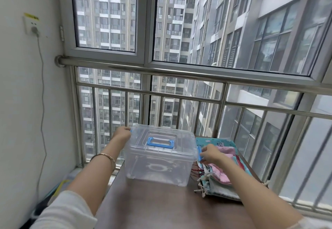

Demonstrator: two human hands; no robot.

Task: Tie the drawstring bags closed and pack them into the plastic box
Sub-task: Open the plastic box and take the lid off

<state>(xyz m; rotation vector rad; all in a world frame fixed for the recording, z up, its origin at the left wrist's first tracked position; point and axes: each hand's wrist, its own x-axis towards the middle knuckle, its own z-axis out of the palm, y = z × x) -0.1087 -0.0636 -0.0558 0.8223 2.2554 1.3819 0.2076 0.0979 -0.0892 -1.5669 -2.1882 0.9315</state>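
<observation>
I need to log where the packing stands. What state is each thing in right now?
Box: lid on, empty, standing on the table.
Box handle: folded flat on the lid.
Bags: stacked flat right of the box, none packed.
Left hand: at the box's left latch.
Right hand: at the blue right latch.
Plug: in the wall socket.

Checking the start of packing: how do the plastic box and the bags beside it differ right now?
The box is clear, rigid and upright; the bags are soft patterned cloth lying flat in a pile. The box looks empty with its lid on; the bags lie outside it, cords loose. The left hand and right hand sit at the box's side latches, not on the bags. Both rest on the table.
</observation>
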